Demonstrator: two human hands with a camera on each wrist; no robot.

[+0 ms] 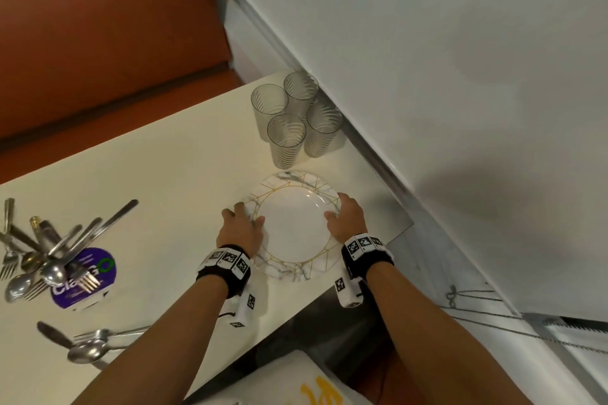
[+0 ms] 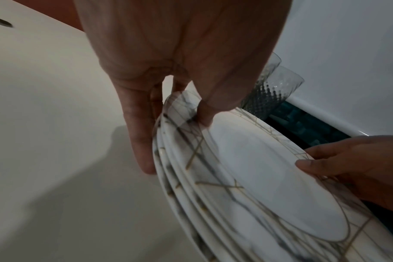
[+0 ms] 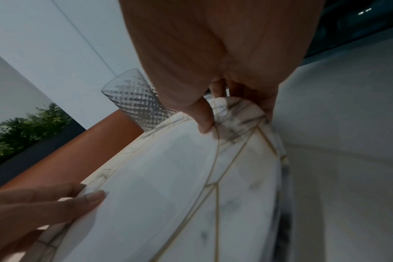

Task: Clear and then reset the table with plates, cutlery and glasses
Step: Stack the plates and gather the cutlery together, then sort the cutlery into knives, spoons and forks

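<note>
Left hand (image 1: 238,227): thumb on top, fingers curled under the left rim of the stack of plates (image 1: 297,223).
Right hand (image 1: 345,219): grips the opposite rim the same way.
Room: stack sits near the table (image 1: 164,174) right edge and front corner; four glasses (image 1: 296,115) just behind, wall close.
Plates: white marble-veined, gold lines.

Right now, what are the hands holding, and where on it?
Both grip the stack of white marble-patterned plates with gold lines by opposite rims: left hand on the left edge, right hand on the right, thumbs on top.
</note>
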